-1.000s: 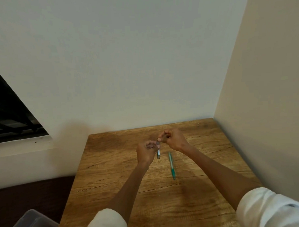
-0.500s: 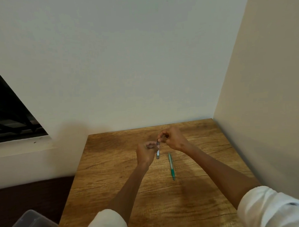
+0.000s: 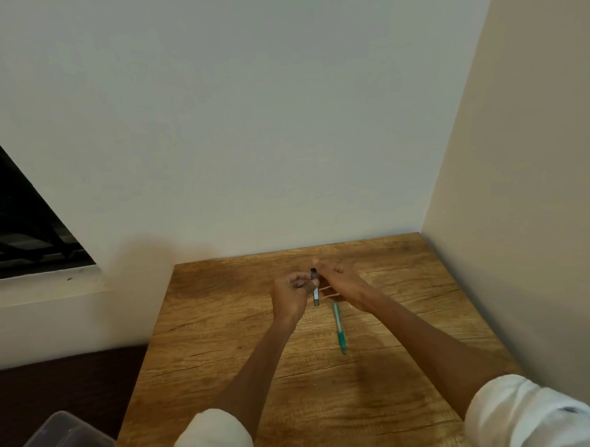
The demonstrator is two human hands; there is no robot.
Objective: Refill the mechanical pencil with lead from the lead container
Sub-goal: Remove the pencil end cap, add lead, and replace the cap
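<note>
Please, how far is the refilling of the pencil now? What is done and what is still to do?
Early stage. Done: the lead container is picked up, clear of the wooden table. In hand: the left hand holds it roughly upright while the right hand works at its top end, probably opening it; no lead is visible. Left: the green mechanical pencil lies untouched on the table, so taking out lead and loading it remain.

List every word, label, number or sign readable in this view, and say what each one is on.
No text can be read here.
Lead container, held between the left hand and the right hand: a pale label area with faint marks, too small and blurred to read.
Green mechanical pencil lying on the wooden table: no print can be made out.
</note>
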